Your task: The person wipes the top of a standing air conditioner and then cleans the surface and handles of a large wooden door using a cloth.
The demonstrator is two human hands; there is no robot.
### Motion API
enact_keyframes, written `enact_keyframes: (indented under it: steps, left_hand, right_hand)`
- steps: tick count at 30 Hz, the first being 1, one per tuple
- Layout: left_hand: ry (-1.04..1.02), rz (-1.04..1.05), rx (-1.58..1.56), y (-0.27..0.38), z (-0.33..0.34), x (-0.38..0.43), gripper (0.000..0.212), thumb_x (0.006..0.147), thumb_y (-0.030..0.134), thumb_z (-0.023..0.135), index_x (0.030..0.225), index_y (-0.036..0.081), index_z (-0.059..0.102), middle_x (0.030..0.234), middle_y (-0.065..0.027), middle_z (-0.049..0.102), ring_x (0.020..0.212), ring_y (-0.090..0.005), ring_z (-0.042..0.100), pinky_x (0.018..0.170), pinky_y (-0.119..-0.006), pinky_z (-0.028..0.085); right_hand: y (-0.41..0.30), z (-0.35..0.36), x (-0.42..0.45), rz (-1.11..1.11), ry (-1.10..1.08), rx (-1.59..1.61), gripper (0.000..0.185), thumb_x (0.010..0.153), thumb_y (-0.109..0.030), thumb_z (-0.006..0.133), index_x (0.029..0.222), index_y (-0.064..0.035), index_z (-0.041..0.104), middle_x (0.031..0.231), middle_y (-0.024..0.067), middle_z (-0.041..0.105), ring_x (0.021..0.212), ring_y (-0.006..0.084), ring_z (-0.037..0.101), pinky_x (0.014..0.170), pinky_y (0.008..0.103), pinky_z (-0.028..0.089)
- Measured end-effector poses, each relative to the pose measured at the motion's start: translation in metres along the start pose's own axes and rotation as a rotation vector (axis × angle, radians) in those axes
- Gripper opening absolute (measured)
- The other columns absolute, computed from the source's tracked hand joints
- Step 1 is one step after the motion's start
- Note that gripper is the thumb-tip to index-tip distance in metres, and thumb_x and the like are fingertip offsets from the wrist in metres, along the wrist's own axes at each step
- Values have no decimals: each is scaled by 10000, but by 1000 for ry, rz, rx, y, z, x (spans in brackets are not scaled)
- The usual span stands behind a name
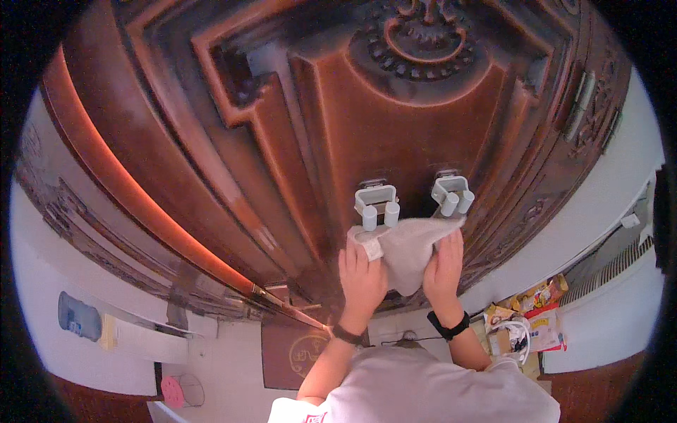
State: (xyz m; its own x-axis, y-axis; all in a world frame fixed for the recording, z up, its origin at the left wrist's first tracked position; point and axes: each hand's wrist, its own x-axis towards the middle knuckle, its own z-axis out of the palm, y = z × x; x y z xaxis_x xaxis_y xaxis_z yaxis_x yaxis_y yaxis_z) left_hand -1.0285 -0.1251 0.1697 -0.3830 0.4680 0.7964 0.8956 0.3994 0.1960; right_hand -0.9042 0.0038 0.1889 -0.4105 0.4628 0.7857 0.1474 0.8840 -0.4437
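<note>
A pale grey-beige cloth (407,251) hangs between both hands, just under two light grey plastic holders fixed to a carved wooden door (407,137). My left hand (364,280) is at the cloth's left side, by a small whitish tag (373,248); the fingers lie against the fabric. My right hand (444,267) grips the cloth near its raised right corner. The left holder (376,205) and the right holder (453,194) each have two rounded prongs pointing out. The cloth's upper edge is close to the prongs; whether it is clamped there cannot be told.
A dark red mat (288,351) lies on the pale floor below left. A blue water bottle (79,315) and a pink-topped wire basket (173,391) stand farther left. Bags of packaged goods (534,317) sit at right. A glowing orange strip (158,211) edges the door.
</note>
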Motion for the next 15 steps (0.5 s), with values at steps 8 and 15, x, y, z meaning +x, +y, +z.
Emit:
enact_keyframes:
  steps: [8,15]
  left_hand:
    - [40,-272,-136,8,15,-36,394,923,306,593,1093,-48,620,1112,-348,564,1157,-561,457,1090,-674,232]
    - [-65,-439,-296,-43,42,-50,423,935,289,568,1204,-30,633,1310,-294,581,1290,-529,443,1125,-642,247]
  right_hand:
    - [-18,8,-21,-26,-153,-98,701,865,-18,571,1517,84,335,1596,309,287,1487,479,267,1213,529,234]
    - [-53,56,-15,-187,-338,-4,733,788,-59,587,1470,98,369,1547,328,328,1449,500,305,1197,593,232]
